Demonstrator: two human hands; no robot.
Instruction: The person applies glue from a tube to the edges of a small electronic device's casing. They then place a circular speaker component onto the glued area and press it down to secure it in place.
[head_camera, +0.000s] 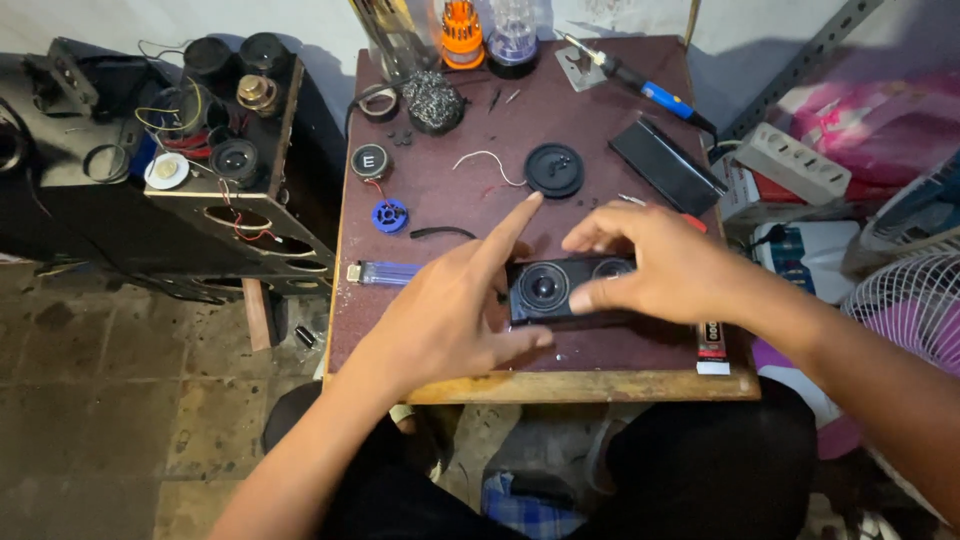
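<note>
Counts, taken from the small dark-red wooden table (620, 140): two bare hands over its near edge, left hand (450, 315) and right hand (665, 270). One black rectangular speaker unit (548, 290) under them, two round cones visible. One blue-handled soldering iron (640, 88) at the far edge.

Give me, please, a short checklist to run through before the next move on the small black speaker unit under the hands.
1. Both hands on the unit: left hand and right hand touch the black speaker unit: ok.
2. Unit lying flat on the table: ok.
3. Firmness of grip: cannot tell.
4. Soldering iron lies apart from the hands: ok.
5. Round black disc and its white wire clear of the unit: ok.
6. Glue tube beside the right wrist, at the table edge: not ok.
</note>
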